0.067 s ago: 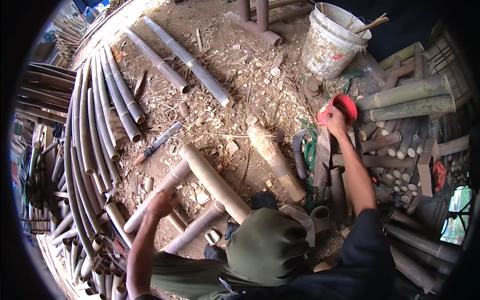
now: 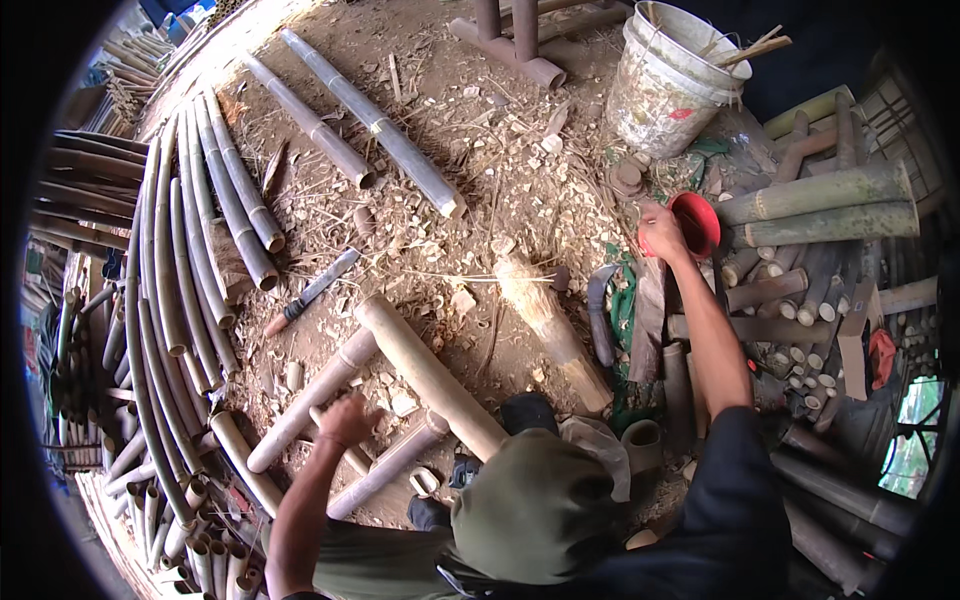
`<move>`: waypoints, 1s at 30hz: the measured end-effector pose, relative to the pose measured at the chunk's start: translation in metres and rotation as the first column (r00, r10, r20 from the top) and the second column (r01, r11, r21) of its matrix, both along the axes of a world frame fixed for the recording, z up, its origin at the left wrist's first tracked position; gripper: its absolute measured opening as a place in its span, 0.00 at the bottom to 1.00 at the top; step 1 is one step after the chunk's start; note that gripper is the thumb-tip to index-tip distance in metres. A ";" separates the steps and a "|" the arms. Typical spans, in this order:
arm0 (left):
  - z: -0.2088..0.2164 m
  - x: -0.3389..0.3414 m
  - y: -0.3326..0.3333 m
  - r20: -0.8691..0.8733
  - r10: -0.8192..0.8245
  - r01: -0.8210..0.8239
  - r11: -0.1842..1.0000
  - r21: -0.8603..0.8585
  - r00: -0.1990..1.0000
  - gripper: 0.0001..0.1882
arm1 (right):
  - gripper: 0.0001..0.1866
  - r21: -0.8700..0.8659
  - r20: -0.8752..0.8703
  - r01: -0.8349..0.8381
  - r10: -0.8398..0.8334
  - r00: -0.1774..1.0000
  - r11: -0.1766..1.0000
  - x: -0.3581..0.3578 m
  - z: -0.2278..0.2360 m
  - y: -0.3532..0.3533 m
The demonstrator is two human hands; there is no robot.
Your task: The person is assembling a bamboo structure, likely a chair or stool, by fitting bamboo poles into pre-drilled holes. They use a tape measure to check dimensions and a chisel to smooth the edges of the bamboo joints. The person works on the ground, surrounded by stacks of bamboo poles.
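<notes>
Cup: red, wide-mouthed, out on our right, just beside our right hand and near two thick tubes.
Step at it: we judge that we are handling it, either taking hold or letting go; this view cannot settle which.
Next move: lifting would call for a sure hold on its wall; letting go, for fingers drawn off without tipping it.
Right arm: reaches far forward from the dark sleeve, slanting a little leftward.
Right grip: fingers partly hidden, so we cannot tell how far open it is or whether it holds anything.
Left arm: bent and nearer our body, left hand above the bamboo frame.
Left grip: loosely parted, nothing seen in it; contact with the frame unclear.
</notes>
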State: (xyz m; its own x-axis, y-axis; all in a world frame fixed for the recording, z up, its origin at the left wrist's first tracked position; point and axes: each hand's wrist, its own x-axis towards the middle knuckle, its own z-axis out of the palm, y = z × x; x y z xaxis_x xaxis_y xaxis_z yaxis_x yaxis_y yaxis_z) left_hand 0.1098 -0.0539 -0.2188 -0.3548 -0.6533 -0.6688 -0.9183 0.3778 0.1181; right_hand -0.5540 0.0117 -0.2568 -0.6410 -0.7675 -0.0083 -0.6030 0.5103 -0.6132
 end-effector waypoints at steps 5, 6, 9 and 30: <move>-0.054 -0.069 0.047 -0.006 0.091 -0.081 0.907 0.412 0.996 0.44 | 0.46 0.313 -0.236 0.062 0.015 0.972 0.948 -0.102 -0.056 -0.078; -0.055 -0.072 0.060 -0.066 0.004 0.017 0.949 0.314 0.998 0.45 | 0.45 0.327 -0.243 0.057 0.026 0.970 0.943 -0.114 -0.069 -0.088; -0.068 -0.068 0.078 -0.106 0.049 -0.026 0.977 0.212 0.993 0.43 | 0.45 0.422 -0.382 0.050 0.128 0.915 0.905 -0.122 -0.093 -0.116; -0.074 -0.157 0.015 -0.602 0.719 -0.689 0.631 0.357 0.347 0.13 | 0.38 0.157 -0.041 -0.797 0.810 0.584 0.583 0.280 -0.023 -0.020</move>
